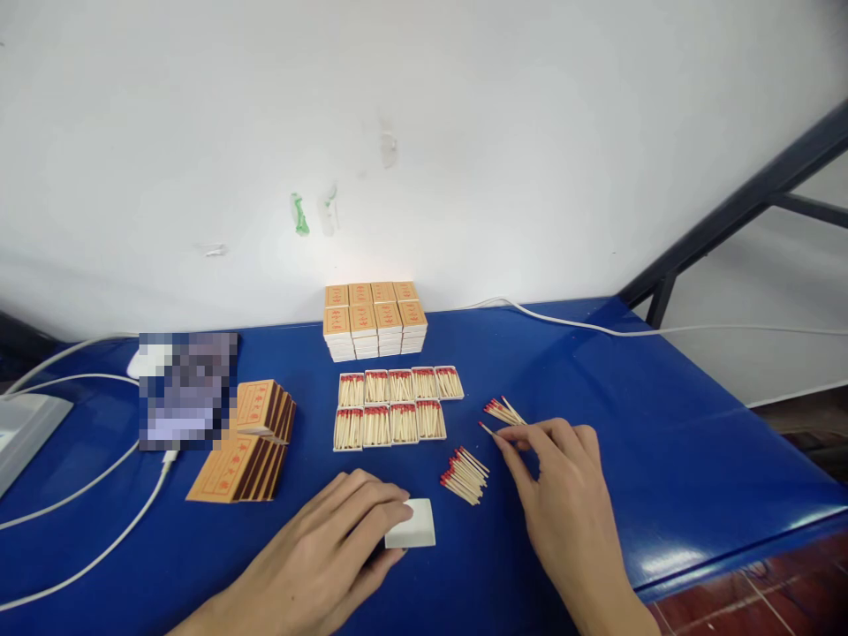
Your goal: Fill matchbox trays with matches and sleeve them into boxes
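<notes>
Backing onto a white wall (496,177), the blue table (649,406) shines above red tiles (748,596); the left hand (331,543) grips a white matchbox tray (417,523), the right hand (566,495) pinches 1 match (487,429).

The small white tray (419,523), a shallow cardboard one, lies flat, its left side partly covered by fingers (390,512). A single match (487,429), pale wood with a red head, is pinched near its plain end, head pointing left and away. To the tray's right, just beside it, lies a loose pile of matches (465,479) (red heads toward the left, sticks slanting). Beyond sits a smaller bunch (504,411), partly hidden, heads also leftward.
</notes>
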{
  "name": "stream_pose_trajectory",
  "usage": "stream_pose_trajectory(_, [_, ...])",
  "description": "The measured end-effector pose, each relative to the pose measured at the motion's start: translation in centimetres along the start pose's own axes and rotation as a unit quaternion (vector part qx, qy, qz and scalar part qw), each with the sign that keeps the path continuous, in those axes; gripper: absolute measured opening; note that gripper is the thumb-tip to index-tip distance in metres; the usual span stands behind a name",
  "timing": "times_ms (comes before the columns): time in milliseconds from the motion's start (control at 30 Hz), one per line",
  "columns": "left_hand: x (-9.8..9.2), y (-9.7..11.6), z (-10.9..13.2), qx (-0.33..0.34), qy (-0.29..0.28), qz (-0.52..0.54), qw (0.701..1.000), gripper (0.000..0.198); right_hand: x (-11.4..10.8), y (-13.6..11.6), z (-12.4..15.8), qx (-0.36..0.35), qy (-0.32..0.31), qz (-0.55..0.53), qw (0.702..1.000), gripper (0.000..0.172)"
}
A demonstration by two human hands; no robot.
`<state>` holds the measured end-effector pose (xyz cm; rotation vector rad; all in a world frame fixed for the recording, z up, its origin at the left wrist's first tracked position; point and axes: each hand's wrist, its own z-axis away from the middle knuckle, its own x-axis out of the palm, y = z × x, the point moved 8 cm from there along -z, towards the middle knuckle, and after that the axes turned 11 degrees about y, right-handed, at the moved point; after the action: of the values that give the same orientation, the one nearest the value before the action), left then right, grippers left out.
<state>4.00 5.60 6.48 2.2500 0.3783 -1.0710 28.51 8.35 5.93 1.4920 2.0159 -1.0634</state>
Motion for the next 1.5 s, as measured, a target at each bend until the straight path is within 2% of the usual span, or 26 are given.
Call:
stream_pose_trajectory(300, [0.1,-0.1,0.2,-0.007,-0.009,0.012,1.000,0.028,-0.7,-3.3,3.6,0.007,-0.058,-0.079,0.995,0.018])
stream_pose_trajectory(400, [0.1,-0.2,0.3,-0.009,-0.009,0.014,1.000,0.028,-0.9,-2.7,3.1,0.027,-0.061,-0.078,0.995,0.021])
stream_pose_trajectory(567, [0.1,-0.2,0.4,-0.004,-0.008,0.005,1.000,0.029,-1.5,-0.1,0.1,0.037,0.013,-0.014,0.999,0.041])
stream_pose_trajectory(767, [-0.1,-0.2,0.2,-0.008,-0.001,0.003,1.000,0.028,0.1,1.5,-1.2,0.018,0.022,0.009,1.000,0.052])
stream_pose_trajectory(933, [-0.2,0.0,0.0,-0.007,0.004,0.007,1.000,0.026,0.5,1.2,-0.7,0.024,0.008,-0.005,1.000,0.051])
stream_pose_trajectory(1100, [-0.1,0.1,-0.1,0.000,-0.005,0.004,1.000,0.027,-0.2,0.4,0.1,0.036,-0.005,-0.019,0.999,0.052])
stream_pose_trajectory(1367, [0.0,-0.1,0.1,-0.006,-0.010,0.014,1.000,0.027,-1.1,-2.1,2.3,0.037,-0.037,-0.061,0.997,0.037])
stream_pose_trajectory(1500, [0.0,-0.1,0.1,-0.007,-0.005,0.012,1.000,0.027,-1.1,-2.5,2.5,0.033,-0.049,-0.077,0.995,0.036])
